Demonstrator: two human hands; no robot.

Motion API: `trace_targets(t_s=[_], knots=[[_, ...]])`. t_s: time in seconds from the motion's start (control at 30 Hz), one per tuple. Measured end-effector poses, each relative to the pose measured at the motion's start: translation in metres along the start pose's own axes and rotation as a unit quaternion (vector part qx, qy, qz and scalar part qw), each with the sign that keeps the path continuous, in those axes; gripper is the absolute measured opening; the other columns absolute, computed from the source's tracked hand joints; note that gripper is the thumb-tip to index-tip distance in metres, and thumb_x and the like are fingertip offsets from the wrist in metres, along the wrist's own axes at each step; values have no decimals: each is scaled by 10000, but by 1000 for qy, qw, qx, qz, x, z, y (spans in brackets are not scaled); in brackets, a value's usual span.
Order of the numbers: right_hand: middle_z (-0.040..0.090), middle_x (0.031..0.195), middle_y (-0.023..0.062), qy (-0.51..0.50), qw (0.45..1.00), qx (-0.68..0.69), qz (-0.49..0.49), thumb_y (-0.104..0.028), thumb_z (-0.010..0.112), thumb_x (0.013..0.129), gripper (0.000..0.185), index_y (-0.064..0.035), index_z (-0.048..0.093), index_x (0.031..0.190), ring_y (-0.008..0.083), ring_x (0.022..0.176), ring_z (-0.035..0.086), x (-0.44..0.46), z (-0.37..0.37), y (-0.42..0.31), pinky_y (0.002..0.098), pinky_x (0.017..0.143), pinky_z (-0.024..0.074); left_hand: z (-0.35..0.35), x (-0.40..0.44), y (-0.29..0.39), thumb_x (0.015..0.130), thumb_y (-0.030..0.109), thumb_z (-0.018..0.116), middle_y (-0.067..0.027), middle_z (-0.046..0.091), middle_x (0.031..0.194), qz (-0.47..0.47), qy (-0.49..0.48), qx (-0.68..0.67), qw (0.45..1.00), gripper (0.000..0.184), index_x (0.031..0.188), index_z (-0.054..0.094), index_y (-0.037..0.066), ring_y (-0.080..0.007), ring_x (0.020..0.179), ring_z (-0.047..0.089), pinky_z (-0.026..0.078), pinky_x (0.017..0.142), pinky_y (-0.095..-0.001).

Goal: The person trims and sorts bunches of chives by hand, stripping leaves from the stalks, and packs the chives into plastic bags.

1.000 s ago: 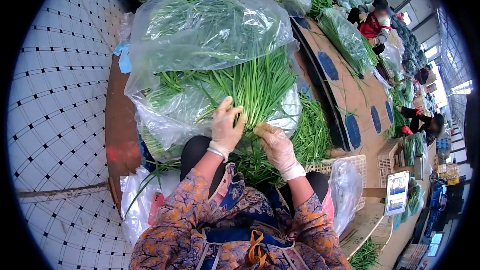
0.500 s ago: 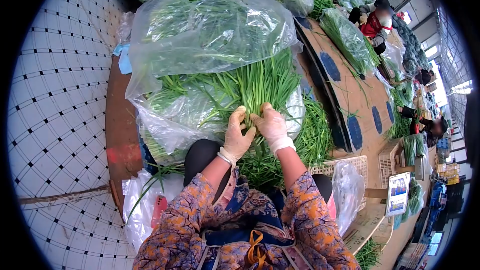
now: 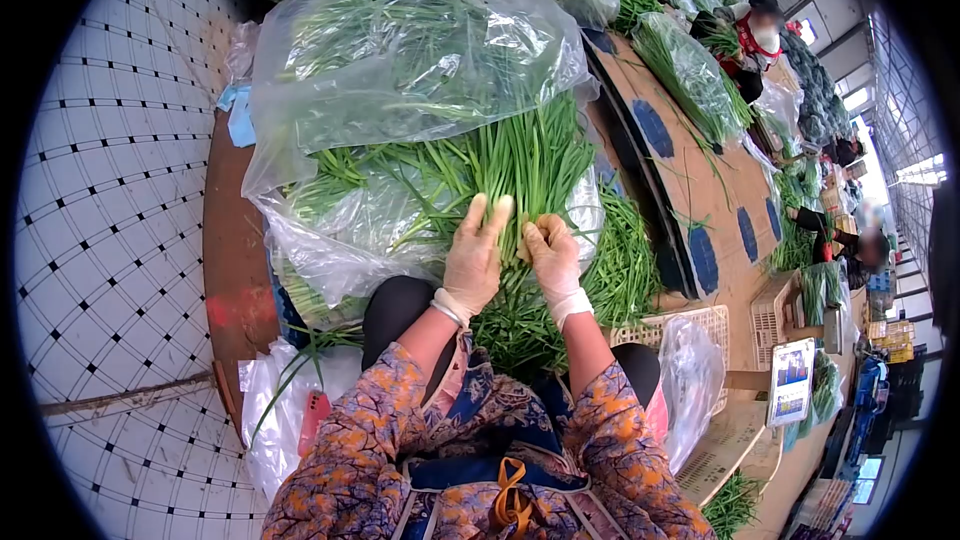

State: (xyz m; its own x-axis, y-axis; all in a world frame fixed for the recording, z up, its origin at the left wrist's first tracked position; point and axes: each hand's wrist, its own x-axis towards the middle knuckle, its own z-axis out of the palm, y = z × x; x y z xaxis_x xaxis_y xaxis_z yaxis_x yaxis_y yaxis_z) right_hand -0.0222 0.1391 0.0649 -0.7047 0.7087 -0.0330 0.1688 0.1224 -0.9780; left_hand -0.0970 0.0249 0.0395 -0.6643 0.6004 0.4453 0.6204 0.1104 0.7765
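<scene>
A bunch of garlic chives [image 3: 530, 155] lies in front of me, leaves pointing away and pale stem ends toward my body. My left hand [image 3: 474, 255], in a thin pale glove, rests against the left side of the stems with its fingers stretched out. Pinched closed, my gloved right hand [image 3: 552, 252] grips a few stem ends on the right side. Beneath and beyond the bunch is a large clear plastic bag [image 3: 420, 65], packed with more chives and folded back at its mouth. Loose chives [image 3: 625, 250] are heaped right of my hands and below them.
A cream plastic crate [image 3: 700, 325] and a crumpled clear bag [image 3: 690, 390] are at my right. A phone [image 3: 316, 410] lies on plastic at my left. Brown boards [image 3: 690, 180] run along the right, with bagged chives [image 3: 700, 80] and co-workers [image 3: 752, 40] beyond.
My left fingers have straightened and moved away from the right hand. My right hand has shifted slightly right and curled into a pinch. The view has drifted a little.
</scene>
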Motion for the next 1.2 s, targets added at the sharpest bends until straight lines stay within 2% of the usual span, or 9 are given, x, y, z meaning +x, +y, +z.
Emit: trace_targets(t_s=[0.13, 0.43, 0.6, 0.83, 0.97, 1.03, 1.1, 1.13, 1.2], knots=[[556, 737, 60, -57, 988, -76, -119, -35, 602, 830, 75, -12, 578, 897, 131, 623, 540, -4, -8, 19, 252, 575, 446, 15, -2, -19, 729, -17, 519, -207, 244, 1425, 54, -47, 81, 994, 626, 1310, 449, 205, -399, 1250, 329, 351, 986, -422], [570, 762, 97, -157, 926, -170, -297, -48, 644, 774, 164, -48, 605, 934, 251, 710, 563, -31, -14, -19, 320, 649, 454, 18, 2, -18, 743, 101, 593, -175, 289, 1415, 77, -42, 125, 988, 352, 1092, 623, 141, -384, 1252, 335, 329, 1014, -416], [581, 768, 73, -96, 925, -189, -315, -15, 637, 766, 236, -72, 608, 993, 239, 725, 571, -26, -15, -12, 303, 654, 462, -6, 0, -42, 822, 145, 604, -127, 505, 1197, -116, 0, -259, 959, 175, 965, 657, 59, -225, 1071, 506, 415, 920, -343], [570, 711, 68, -169, 886, -199, -383, 58, 643, 685, 313, -83, 611, 963, 234, 651, 578, -43, 10, -10, 315, 582, 475, 5, 8, -57, 658, 250, 741, -146, 528, 1192, -150, -104, -177, 967, 218, 782, 698, 76, -267, 1099, 483, 348, 963, -364], [593, 729, 77, -205, 851, -179, -449, 15, 638, 688, 278, -82, 612, 948, 246, 638, 595, -74, 12, -12, 344, 550, 491, 11, 7, -53, 679, 166, 721, -115, 609, 1054, -120, -2, -113, 986, 126, 723, 669, 59, -268, 1072, 493, 351, 954, -379], [623, 782, 91, -340, 833, -249, -358, -91, 644, 758, 263, -75, 598, 1017, 245, 708, 627, -100, 4, -11, 322, 620, 519, 10, 10, -50, 712, 143, 692, -98, 631, 986, -156, 46, -167, 973, 98, 723, 654, 54, -263, 1038, 508, 343, 955, -383], [630, 790, 88, -364, 880, -288, -94, -177, 634, 809, 345, -86, 545, 1130, 214, 735, 635, -110, -16, -32, 298, 661, 520, 7, 13, -54, 758, 127, 644, -103, 629, 986, -156, 135, -209, 956, 79, 744, 639, 49, -264, 1009, 517, 331, 966, -384], [632, 823, 123, -318, 908, -273, 20, -385, 650, 796, 375, -105, 541, 1019, 245, 747, 638, -95, -26, -14, 325, 679, 517, 5, 12, -52, 795, 127, 603, -105, 628, 987, -142, 155, -237, 948, 85, 769, 614, 47, -269, 1023, 505, 315, 981, -392], [637, 791, 116, -106, 977, -130, 133, -388, 610, 832, 419, -18, 527, 1010, 202, 753, 636, -68, -44, 9, 319, 680, 524, 4, 13, -47, 804, 133, 594, -103, 631, 973, -124, 167, -189, 960, 87, 782, 603, 49, -278, 1038, 496, 301, 991, -398]])
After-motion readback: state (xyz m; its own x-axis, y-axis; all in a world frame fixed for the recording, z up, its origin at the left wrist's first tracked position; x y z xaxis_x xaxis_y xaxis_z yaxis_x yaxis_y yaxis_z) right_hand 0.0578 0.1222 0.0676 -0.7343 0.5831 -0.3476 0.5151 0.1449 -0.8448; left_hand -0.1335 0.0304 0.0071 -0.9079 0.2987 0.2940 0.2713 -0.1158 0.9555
